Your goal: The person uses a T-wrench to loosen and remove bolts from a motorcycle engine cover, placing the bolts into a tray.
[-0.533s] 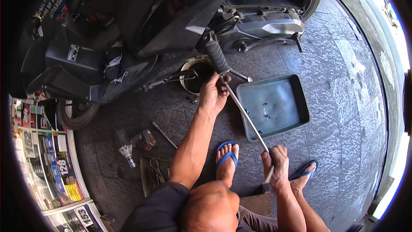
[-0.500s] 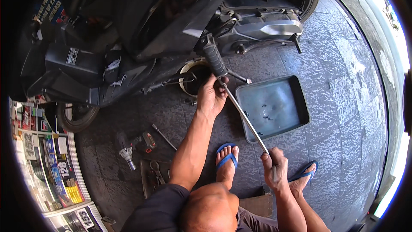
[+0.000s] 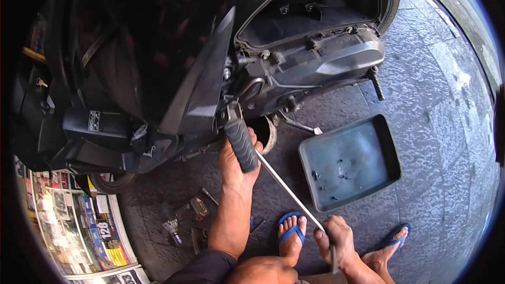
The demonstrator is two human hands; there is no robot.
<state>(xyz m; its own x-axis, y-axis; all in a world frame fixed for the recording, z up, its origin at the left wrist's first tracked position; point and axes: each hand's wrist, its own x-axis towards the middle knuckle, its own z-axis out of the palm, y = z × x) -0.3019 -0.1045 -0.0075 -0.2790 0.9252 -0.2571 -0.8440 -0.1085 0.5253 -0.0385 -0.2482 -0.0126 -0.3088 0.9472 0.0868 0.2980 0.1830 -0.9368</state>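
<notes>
My right hand (image 3: 336,239) is closed on the lower end of a long silver metal bar (image 3: 286,189) with a bent handle. My left hand (image 3: 233,171) is at the bar's upper end, its fingers curled and partly hidden behind the ridged black footrest (image 3: 241,144) of a black scooter (image 3: 131,47). Above that, the scooter's grey engine casing (image 3: 336,58) has an open housing. Behind my left hand sits a round container (image 3: 269,137), mostly hidden. A grey rectangular tray (image 3: 350,160) with small dark bits in it lies on the tiles to the right.
A cordless power tool (image 3: 173,227) and a metal rod (image 3: 209,195) lie on the floor (image 3: 431,168) at lower left, beside a glass display case (image 3: 79,215). My feet in blue flip-flops (image 3: 292,234) are below the tray. A kerb edge runs along the far right.
The camera has tilted, so scooter, tray and feet appear lower. My left hand is now further behind the footrest, and both hands still hold the bar.
</notes>
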